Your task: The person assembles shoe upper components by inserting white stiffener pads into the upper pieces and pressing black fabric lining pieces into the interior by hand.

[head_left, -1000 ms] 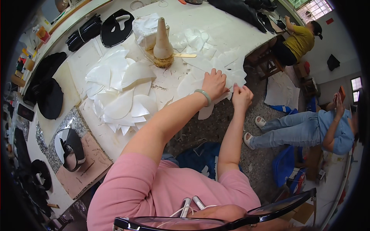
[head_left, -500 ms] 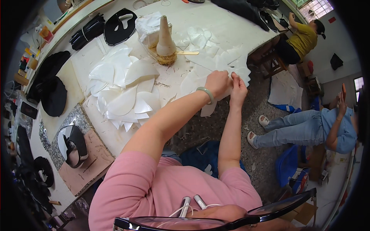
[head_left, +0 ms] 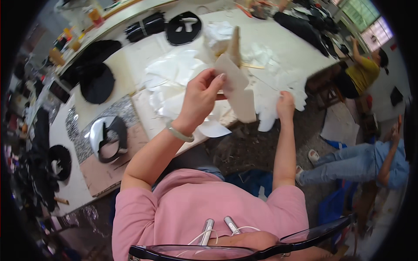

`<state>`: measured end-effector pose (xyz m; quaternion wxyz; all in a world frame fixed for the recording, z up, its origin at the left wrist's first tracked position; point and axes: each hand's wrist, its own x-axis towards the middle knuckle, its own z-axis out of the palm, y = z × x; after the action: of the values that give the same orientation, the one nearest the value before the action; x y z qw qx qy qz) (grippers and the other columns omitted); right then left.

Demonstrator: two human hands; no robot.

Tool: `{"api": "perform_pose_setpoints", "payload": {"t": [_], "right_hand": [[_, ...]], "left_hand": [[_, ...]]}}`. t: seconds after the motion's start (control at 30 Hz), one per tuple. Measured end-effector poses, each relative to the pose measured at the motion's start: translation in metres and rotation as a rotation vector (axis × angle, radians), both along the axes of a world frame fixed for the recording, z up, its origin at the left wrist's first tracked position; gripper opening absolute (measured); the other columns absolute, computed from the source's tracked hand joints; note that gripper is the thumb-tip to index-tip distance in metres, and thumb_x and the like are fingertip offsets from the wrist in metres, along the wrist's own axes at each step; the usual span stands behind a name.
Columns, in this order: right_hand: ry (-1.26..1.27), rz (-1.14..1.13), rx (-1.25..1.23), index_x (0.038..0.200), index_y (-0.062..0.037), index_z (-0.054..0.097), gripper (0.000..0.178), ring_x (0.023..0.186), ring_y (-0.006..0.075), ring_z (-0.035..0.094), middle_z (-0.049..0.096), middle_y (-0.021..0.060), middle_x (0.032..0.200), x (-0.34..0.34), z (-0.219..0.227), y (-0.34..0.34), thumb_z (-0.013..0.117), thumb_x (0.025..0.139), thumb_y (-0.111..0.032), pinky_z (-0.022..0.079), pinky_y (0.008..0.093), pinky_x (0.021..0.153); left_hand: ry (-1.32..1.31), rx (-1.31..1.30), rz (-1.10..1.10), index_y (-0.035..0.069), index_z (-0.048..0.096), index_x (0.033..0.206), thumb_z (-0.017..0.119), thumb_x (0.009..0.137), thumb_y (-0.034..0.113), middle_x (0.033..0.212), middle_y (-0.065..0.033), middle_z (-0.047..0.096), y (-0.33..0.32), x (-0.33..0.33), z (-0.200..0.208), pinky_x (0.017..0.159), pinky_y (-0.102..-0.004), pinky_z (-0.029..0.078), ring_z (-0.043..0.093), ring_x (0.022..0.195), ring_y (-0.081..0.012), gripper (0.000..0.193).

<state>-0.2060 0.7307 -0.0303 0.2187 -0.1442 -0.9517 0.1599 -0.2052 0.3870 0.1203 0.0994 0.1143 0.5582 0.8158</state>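
Note:
My left hand (head_left: 202, 98) is raised over the table, thumb and fingers pinched on a stiff, translucent white sheet piece (head_left: 235, 89). The piece hangs tilted, with a notch in its right side, and partly covers a cone-shaped wooden stand (head_left: 234, 45). Further right, my right hand (head_left: 286, 104) is closed beside the scalloped edge of a white sheet (head_left: 278, 87) at the table's edge. What its fingers hold is too small to make out. Under and behind my left hand lies a loose heap of white cut pieces (head_left: 167, 71).
Left of me, a rounded black-and-silver object (head_left: 106, 138) rests on a board (head_left: 122, 167). Black round pieces (head_left: 97, 82) and a tied black bundle (head_left: 145, 27) lie along the table's far left. Two people (head_left: 361, 71) are at the right; a stool stands near the table's corner.
My hands were together at the table's right edge and are now apart. The left has swung left and up with the white sheet piece; the view has shifted too.

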Motion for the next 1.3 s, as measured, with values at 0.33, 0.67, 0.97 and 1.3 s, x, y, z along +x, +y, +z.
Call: {"api": "perform_pose_setpoints", "payload": {"t": [0.33, 0.67, 0.97, 1.3], "right_hand": [[-0.379, 1.048, -1.379, 0.122, 0.007, 0.052, 0.036, 0.087, 0.0122, 0.063, 0.064, 0.0092, 0.104, 0.043, 0.126, -0.292, 0.063, 0.09, -0.004, 0.053, 0.0258, 0.073], [-0.594, 0.916, -1.676, 0.113, 0.0023, 0.055, 0.032, 0.075, 0.0132, 0.064, 0.065, 0.0083, 0.094, 0.039, 0.095, -0.372, 0.065, 0.086, -0.012, 0.053, 0.0263, 0.061], [-0.535, 1.027, -1.673, 0.11, 0.0024, 0.057, 0.031, 0.081, 0.0097, 0.061, 0.065, 0.0061, 0.094, 0.043, 0.113, -0.422, 0.069, 0.088, -0.015, 0.05, 0.0229, 0.071], [-0.328, 1.191, -1.55, 0.11, 0.0059, 0.057, 0.027, 0.084, 0.0108, 0.062, 0.065, 0.0081, 0.096, 0.041, 0.137, -0.45, 0.067, 0.089, -0.009, 0.052, 0.0234, 0.072]], "left_hand": [[0.023, -0.379, 0.241, 0.003, 0.053, 0.131, 0.057, 0.096, 0.019, 0.111, -0.0071, 0.065, -0.164, 0.068, 0.012, 0.075, -0.0269, 0.055, 0.062, 0.091, -0.011, 0.039], [0.309, -1.658, 0.158, 0.004, 0.064, 0.082, 0.059, 0.088, 0.032, 0.072, -0.0166, 0.063, -0.274, 0.127, -0.022, 0.065, -0.0443, 0.048, 0.063, 0.072, -0.0352, 0.029], [-0.105, -0.667, 0.35, -0.001, 0.063, 0.087, 0.063, 0.092, 0.016, 0.072, 0.0032, 0.059, -0.281, 0.119, 0.003, 0.057, -0.026, 0.041, 0.049, 0.068, -0.0033, 0.019], [-0.213, -0.11, 0.27, -0.007, 0.056, 0.123, 0.049, 0.095, 0.006, 0.112, -0.0043, 0.063, -0.289, 0.127, 0.012, 0.089, -0.0216, 0.044, 0.056, 0.1, -0.0076, 0.032]]}}
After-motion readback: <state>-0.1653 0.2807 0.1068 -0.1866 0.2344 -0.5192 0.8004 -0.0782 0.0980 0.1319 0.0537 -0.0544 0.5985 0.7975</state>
